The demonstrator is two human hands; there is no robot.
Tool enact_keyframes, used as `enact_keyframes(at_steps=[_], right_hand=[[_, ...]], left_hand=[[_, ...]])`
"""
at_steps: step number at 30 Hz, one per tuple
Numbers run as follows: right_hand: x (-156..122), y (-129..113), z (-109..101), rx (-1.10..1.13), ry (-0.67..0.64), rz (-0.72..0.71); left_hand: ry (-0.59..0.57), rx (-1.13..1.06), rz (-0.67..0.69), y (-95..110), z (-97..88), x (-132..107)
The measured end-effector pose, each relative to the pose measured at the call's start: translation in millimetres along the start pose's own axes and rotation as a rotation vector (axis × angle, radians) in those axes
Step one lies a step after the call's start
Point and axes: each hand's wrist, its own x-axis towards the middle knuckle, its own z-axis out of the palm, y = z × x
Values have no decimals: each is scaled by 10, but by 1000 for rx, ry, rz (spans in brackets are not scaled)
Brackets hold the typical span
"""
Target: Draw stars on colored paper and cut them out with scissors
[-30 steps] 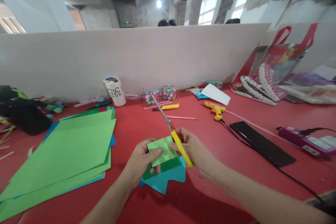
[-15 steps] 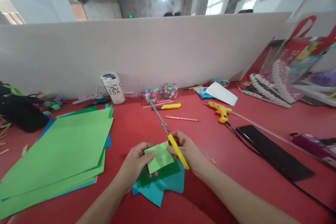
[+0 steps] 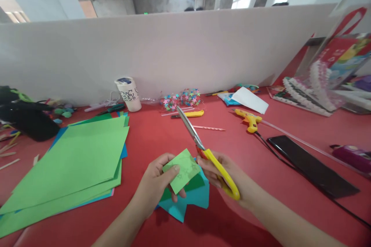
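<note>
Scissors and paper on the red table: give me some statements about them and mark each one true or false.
1. The right hand holds yellow-handled scissors. True.
2. The left hand pinches a small green paper. True.
3. The glue gun lies left of the paper stack. False: the glue gun lies far to the right of the stack.
4. The cup lies tipped over. False: it stands upright by the white wall.
5. A teal paper lies on the table under the green paper. True.
</note>
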Motion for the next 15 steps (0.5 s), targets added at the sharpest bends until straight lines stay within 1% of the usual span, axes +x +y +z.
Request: enact_keyframes(at_steps=[3,7,10,13,15], right_hand=[[-92,52,-33,-40,29,43],[-157,162,-68,-84,-17,36],[-183,210,-71,-75,-21,29],[-197,226,-57,-57,-9,45],[-199,231,-46,-67,4,39]], left_hand=[[-34,32,-24,0,34,-27],[-60,106,-83,-45,79,-46],[-87,142,-107,-80,104,-58],[-113,130,-124,-99,113,-57],[-113,74,-142,-108,107,-47]])
